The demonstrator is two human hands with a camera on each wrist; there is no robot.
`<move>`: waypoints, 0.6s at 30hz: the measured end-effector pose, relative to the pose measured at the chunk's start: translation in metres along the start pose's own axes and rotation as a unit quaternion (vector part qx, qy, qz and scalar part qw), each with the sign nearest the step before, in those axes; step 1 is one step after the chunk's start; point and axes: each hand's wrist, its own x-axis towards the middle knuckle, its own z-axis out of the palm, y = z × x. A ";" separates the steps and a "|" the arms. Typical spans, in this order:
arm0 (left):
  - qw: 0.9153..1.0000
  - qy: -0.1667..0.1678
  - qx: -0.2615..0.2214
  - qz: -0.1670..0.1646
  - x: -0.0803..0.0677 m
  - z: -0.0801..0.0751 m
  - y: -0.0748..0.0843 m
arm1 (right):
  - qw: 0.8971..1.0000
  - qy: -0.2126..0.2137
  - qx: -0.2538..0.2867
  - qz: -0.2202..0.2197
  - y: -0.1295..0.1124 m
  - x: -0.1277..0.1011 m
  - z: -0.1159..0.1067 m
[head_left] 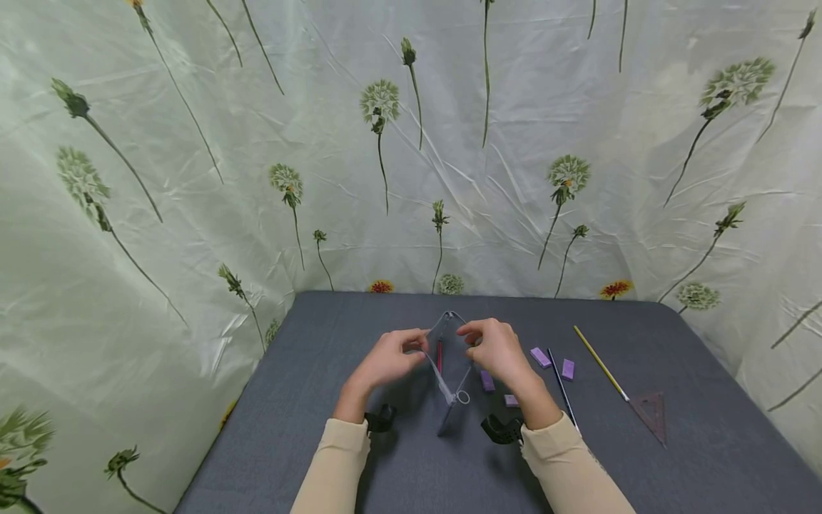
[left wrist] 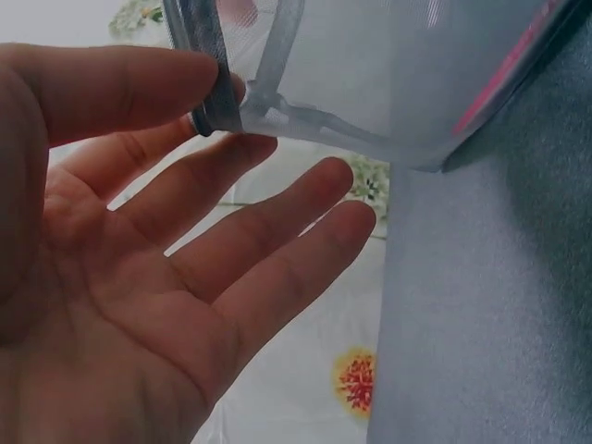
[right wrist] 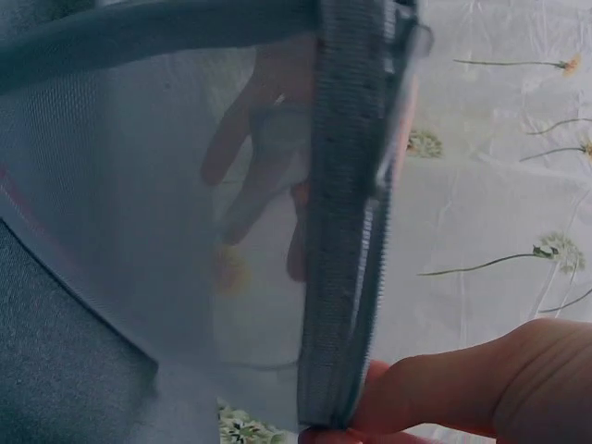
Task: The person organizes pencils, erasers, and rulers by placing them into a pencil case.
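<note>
I see my left hand [head_left: 388, 359] and right hand [head_left: 496, 351] apart, each pinching one edge of the mesh pouch [head_left: 449, 371] and spreading its mouth above the grey table [head_left: 706, 442]. A red pen [head_left: 439, 355] lies inside the pouch. Farther right lie purple erasers [head_left: 540, 357], a yellow pencil [head_left: 600, 363] and a triangle ruler [head_left: 651, 414].

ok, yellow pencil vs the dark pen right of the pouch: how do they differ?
The yellow pencil is yellow, lies farther right and ends near the triangular ruler. The dark pen is dark, lies between purple erasers and runs toward the right hand's sleeve. It also looks steeper in the head view. Both are thin, lie flat on the grey table, untouched.
</note>
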 end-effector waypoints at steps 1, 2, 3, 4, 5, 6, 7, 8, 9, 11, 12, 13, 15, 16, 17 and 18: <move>1.000 -0.002 -0.003 0.000 0.000 -0.001 0.000 | 1.000 0.001 0.000 -0.002 0.000 0.000 0.000; 1.000 -0.004 -0.004 0.000 -0.001 -0.002 -0.001 | 1.000 0.002 0.000 -0.005 0.001 0.000 0.001; 1.000 -0.006 -0.006 0.000 -0.001 -0.003 -0.001 | 1.000 0.001 0.001 -0.008 0.002 0.001 0.001; 1.000 -0.010 -0.008 -0.001 -0.002 -0.004 -0.001 | 1.000 0.000 0.001 -0.011 0.002 0.001 0.002; 1.000 -0.014 -0.012 -0.001 -0.003 -0.004 -0.001 | 1.000 -0.002 0.001 -0.013 0.003 0.001 0.002; 1.000 -0.018 -0.015 -0.002 -0.003 -0.005 -0.002 | 1.000 -0.005 0.002 -0.016 0.003 0.001 0.002; 1.000 -0.021 -0.018 0.000 -0.004 -0.005 -0.002 | 1.000 -0.009 0.003 -0.018 0.004 0.001 0.002; 1.000 -0.023 -0.019 0.000 -0.005 -0.006 -0.002 | 1.000 -0.014 0.004 -0.021 0.004 0.001 0.002; 0.999 -0.025 -0.021 0.000 -0.006 -0.006 -0.002 | 1.000 -0.018 0.003 -0.025 0.004 0.001 0.001; 0.999 -0.025 -0.022 0.000 -0.006 -0.007 -0.002 | 0.999 -0.022 0.001 -0.035 0.004 0.001 -0.002; 0.999 -0.024 -0.020 0.000 -0.005 -0.007 -0.002 | 0.999 -0.024 0.002 -0.039 0.004 0.000 -0.004; 1.000 -0.023 -0.021 0.001 -0.005 -0.007 -0.002 | 0.999 -0.023 0.001 -0.044 0.004 0.000 -0.007; 1.000 -0.022 -0.022 0.001 -0.003 -0.007 -0.001 | 0.999 -0.021 -0.001 -0.050 0.004 -0.001 -0.014; 1.000 -0.022 -0.022 0.004 -0.002 -0.007 -0.002 | 0.998 -0.021 0.001 -0.050 0.004 -0.002 -0.018; 0.999 -0.022 -0.022 0.006 -0.001 -0.007 -0.002 | 0.999 -0.023 0.003 -0.049 0.004 -0.003 -0.022; 0.999 -0.021 -0.023 0.008 0.000 -0.007 -0.002 | 0.999 -0.025 0.003 -0.048 0.005 -0.004 -0.026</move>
